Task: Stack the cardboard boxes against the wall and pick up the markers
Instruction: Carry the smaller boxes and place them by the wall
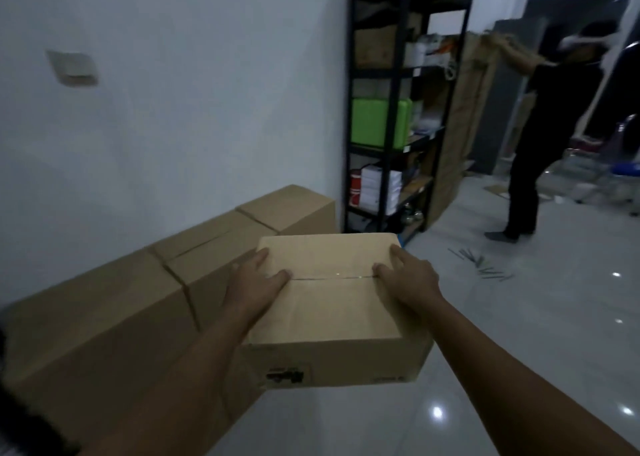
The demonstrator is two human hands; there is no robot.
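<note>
From where I sit watching the head view, I have a closed cardboard box [329,303] held out in front, and what matters for the coming move is that the row of boxes [145,292] already lined up along the wall [173,109] lies to its left and slightly lower. The carried box has its taped seam running across between my hands, and its left edge hangs over or just beside the nearest box in the row (I cannot tell whether it is touching it). My left hand [254,277] is the one nearer the row; its fingers lie fairly straight and spread over the top left of the box, thumb reaching toward the seam. My right hand [407,275] sits on the top right edge with its fingers curled down onto the lid near the seam's end, so it reads as gripping the box while the left presses flat. I judge that the box must travel left and up onto the row, with the left hand leading. The markers [485,265] lie scattered on the glossy floor [519,351] well to the right, beyond the right hand, untouched for now. A black shelf unit [398,109] stands past the row, and another person [547,136] is working further off.
</note>
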